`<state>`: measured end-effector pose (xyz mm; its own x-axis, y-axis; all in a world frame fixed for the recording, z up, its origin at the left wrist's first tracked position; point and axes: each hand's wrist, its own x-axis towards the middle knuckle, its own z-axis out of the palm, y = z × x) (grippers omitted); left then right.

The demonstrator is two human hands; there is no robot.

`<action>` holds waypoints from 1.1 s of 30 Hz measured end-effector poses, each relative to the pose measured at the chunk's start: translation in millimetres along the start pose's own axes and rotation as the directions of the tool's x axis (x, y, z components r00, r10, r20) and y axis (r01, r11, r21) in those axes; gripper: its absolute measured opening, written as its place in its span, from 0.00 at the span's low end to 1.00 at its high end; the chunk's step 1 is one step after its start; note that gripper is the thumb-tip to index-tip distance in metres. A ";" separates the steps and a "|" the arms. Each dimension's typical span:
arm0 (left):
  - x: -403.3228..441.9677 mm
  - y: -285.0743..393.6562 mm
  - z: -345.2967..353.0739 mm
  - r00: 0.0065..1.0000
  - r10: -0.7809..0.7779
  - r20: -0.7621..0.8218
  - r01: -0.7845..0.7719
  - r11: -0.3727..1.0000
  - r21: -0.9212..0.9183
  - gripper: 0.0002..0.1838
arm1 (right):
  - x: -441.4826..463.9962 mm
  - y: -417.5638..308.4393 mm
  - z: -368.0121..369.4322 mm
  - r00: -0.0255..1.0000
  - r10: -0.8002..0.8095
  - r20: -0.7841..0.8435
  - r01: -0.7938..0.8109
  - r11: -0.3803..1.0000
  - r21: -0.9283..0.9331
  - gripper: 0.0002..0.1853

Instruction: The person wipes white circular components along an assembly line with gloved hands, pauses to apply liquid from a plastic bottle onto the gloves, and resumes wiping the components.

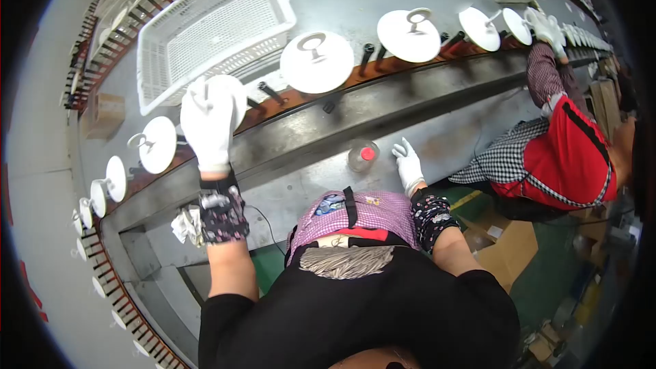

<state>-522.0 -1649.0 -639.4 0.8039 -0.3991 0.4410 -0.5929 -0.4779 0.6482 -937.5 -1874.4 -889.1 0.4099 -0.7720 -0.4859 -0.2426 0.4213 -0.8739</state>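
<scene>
Apron (376, 217), pink check: lying across the wearer's lap.

Right hand (408, 166), white-gloved: hanging over the ledge (304, 181), fingers mostly extended, apparently holding nothing.

Bottle (357, 160), clear, red-capped: standing on the ledge, near the right hand.

Left hand (207, 123), white-gloved: overlapping one white disc (239, 101) at the rail, fingers partly bent. Whether it is gripping or only touching, one cannot tell; the glove is hiding the contact.

Disc: sitting at the rail beside a dark peg (271, 93), its near side showing past the glove. Handling it is apparently the step in hand; the next move is calling for a sure hold at its edge, clear of the neighbouring pegs.

Other discs (316, 74), ringed: standing along the rail on both sides.

Crate (249, 52), white, slatted: sitting beyond the rail.

Co-worker's hand (547, 29), gloved: working among discs farther right.
</scene>
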 end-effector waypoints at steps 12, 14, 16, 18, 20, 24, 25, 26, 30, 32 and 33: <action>-30.3 33.8 75.9 0.927 0.347 0.139 -0.351 0.936 0.004 0.29 | -24.8 -260.8 199.0 0.224 -0.902 0.369 0.940 0.100 -0.327 0.16; 12.0 27.6 84.3 0.886 0.347 0.307 -0.364 0.932 -0.002 0.25 | 14.8 -255.0 241.6 0.203 -0.830 0.520 0.979 0.175 -0.103 0.22; 33.6 24.5 86.9 0.867 0.101 0.488 -0.003 0.980 -0.197 0.20 | 26.3 -266.6 268.0 0.377 -0.677 0.632 0.923 0.335 -0.191 0.21; 21.5 13.9 88.9 0.916 0.267 0.299 -0.233 0.961 -0.146 0.21 | 24.2 -263.5 276.7 0.382 -0.651 0.656 0.916 0.360 -0.176 0.20; -7.6 5.9 82.1 0.971 0.209 0.114 -0.173 0.949 -0.264 0.22 | 6.7 -244.0 285.2 0.252 -0.774 0.581 0.968 0.210 -0.140 0.18; -95.0 17.9 71.1 0.941 0.292 -0.172 -0.271 0.953 0.138 0.21 | -47.1 -188.4 242.0 -0.005 -0.767 0.642 0.984 -0.119 -0.135 0.27; -118.8 12.4 79.0 0.956 0.245 -0.160 -0.229 0.967 0.109 0.23 | -58.4 -188.0 224.8 -0.008 -0.732 0.682 0.985 -0.123 -0.121 0.27; -137.9 19.0 78.4 0.982 0.171 0.080 -0.173 0.984 0.028 0.25 | -68.1 -199.5 209.1 0.037 -0.663 0.747 0.971 -0.151 -0.183 0.24; -150.6 58.3 82.7 0.884 0.416 0.211 -0.364 0.898 -0.248 0.32 | -45.6 -204.8 184.4 0.285 -0.906 0.313 0.827 0.068 -0.558 0.29; -109.7 71.5 101.8 0.927 0.372 0.043 -0.350 0.901 -0.256 0.33 | -11.3 -211.6 190.4 0.308 -0.886 0.347 0.777 0.024 -0.630 0.32; -83.2 80.6 107.0 0.946 0.324 0.015 -0.311 0.918 -0.246 0.33 | 3.7 -213.5 194.6 0.270 -0.859 0.434 0.729 -0.112 -0.675 0.35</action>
<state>-641.8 -1738.0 -690.3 0.5672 -0.5443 0.6181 -0.7824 -0.1217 0.6108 -713.1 -1874.5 -707.2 0.7011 -0.3638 0.6133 -0.2674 -0.9314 -0.2469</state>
